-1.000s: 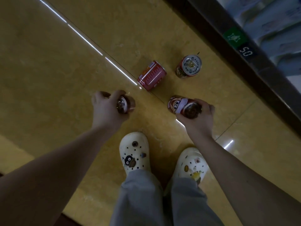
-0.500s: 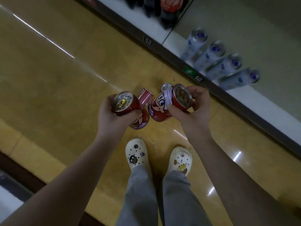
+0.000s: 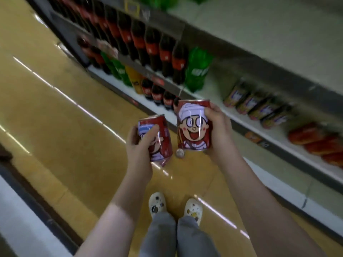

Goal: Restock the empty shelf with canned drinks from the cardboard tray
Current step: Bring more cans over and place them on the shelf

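A: What colour is the right can (image 3: 194, 125)?
B: Red, printed with a cartoon face: white cap, pink cheeks, open red mouth.
A: And the left can (image 3: 156, 139)?
B: Red too, with white and pale blue print.
A: The floor (image 3: 65, 127)?
B: Ochre yellow. The cola bottles (image 3: 148, 47) are dark with red labels, and the clogs (image 3: 156, 204) are white with coloured dots.
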{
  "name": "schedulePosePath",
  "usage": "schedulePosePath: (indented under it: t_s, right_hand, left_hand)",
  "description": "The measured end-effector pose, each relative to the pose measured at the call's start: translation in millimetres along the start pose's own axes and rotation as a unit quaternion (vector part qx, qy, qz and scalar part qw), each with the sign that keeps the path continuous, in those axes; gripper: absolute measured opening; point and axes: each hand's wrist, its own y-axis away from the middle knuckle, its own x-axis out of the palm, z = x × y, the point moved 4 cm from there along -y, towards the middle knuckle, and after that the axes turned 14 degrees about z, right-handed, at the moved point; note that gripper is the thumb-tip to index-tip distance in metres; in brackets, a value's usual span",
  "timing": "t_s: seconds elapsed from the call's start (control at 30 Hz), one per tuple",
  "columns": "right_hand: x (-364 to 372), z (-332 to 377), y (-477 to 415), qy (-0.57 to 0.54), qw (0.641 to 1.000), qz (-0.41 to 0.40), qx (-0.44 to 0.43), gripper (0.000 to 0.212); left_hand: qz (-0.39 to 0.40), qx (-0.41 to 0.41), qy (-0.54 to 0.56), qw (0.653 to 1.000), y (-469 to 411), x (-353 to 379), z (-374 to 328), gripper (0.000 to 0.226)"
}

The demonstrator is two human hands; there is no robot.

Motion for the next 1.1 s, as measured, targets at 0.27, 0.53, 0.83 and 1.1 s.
schedulePosePath:
  t_s: [0.27, 0.53, 0.83, 1.1]
  right_hand:
    - [51, 129, 108, -0.123, 0.992, 0.007, 0.013, 0.046]
    - [56, 187, 210, -0.12, 0.969, -0.157, -0.149, 0.05]
    - [34, 184, 362, -0.13, 0.886, -0.344, -0.281, 0.051]
    - [-4, 179, 534, -0.111, 0.824, -0.403, -0.382, 0.062]
  left_hand:
    - [0.137, 0.032, 0.016, 0.99, 104, 75, -137, 0.05]
    - [0.349, 0.03, -0.063, 0.934, 167, 136, -204, 0.051]
    - [0.548, -0.025, -0.152, 0.822, 262, 211, -166, 0.032]
    - [0.66, -0.037, -0.18, 0.728, 405, 289, -102, 0.048]
